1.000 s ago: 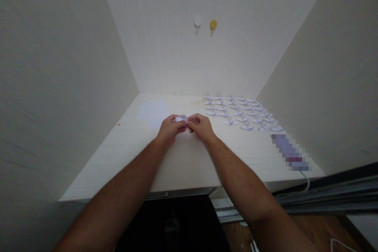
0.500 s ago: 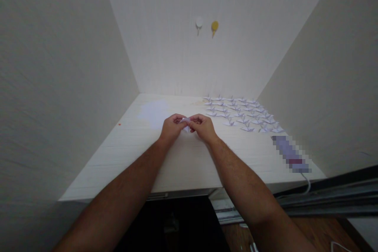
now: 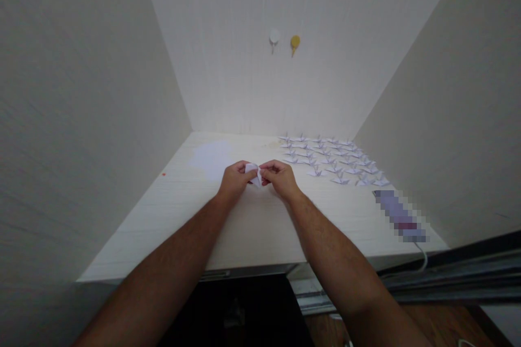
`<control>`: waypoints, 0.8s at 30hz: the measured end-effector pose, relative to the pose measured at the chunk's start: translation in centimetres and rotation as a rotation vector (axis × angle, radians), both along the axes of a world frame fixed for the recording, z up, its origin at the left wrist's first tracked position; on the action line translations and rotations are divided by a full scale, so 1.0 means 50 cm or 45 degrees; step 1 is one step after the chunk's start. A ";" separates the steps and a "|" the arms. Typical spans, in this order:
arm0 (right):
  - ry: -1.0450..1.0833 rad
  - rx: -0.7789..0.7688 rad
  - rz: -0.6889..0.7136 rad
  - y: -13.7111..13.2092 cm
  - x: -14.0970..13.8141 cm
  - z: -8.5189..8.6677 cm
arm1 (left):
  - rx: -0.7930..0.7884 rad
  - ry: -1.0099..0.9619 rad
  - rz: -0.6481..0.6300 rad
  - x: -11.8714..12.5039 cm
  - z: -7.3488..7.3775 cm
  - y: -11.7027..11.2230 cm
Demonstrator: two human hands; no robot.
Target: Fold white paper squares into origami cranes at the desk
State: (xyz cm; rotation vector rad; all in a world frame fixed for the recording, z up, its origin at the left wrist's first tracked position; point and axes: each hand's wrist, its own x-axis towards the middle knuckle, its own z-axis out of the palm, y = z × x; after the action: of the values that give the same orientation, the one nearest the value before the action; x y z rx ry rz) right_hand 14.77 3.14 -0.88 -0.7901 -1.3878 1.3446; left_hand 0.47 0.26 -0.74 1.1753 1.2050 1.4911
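Note:
A small folded piece of white paper (image 3: 253, 172) is held up between my hands, above the middle of the white tabletop (image 3: 254, 222). My left hand (image 3: 235, 180) pinches it from the left, thumb lying across its front. From the other side, my right hand (image 3: 280, 176) grips its right edge between thumb and fingers. The fingers behind the paper are partly hidden. To the right, several white folded paper cranes (image 3: 330, 159) stand in rows. Left of my hands lies a pale patch of white paper (image 3: 212, 158), its exact outline hard to make out.
A blurred-out flat device (image 3: 399, 216) with a white cable (image 3: 424, 260) lies near the right edge of the table. Walls enclose the table at the left, back and right. A white hook (image 3: 274, 38) and a yellow hook (image 3: 295, 42) are on the back wall.
My hands have shifted slightly apart, and more of the folded paper's face now shows between them. The whole view has tilted a little, so the scene sits slightly lower.

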 end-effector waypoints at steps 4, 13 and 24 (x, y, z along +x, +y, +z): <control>-0.047 0.009 0.018 -0.004 -0.001 0.002 | 0.023 0.072 0.045 -0.001 0.001 -0.002; -0.023 -0.010 0.006 -0.003 -0.004 0.000 | 0.005 0.027 0.042 -0.003 0.004 -0.002; -0.052 -0.031 0.046 -0.007 -0.002 0.005 | -0.048 -0.115 0.106 -0.002 0.016 -0.005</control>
State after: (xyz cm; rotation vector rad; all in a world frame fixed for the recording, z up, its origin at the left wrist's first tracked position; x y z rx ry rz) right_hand 14.68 2.80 -0.63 -0.8156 -1.4260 1.3822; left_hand 0.37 0.01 0.08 1.0329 1.2285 1.5592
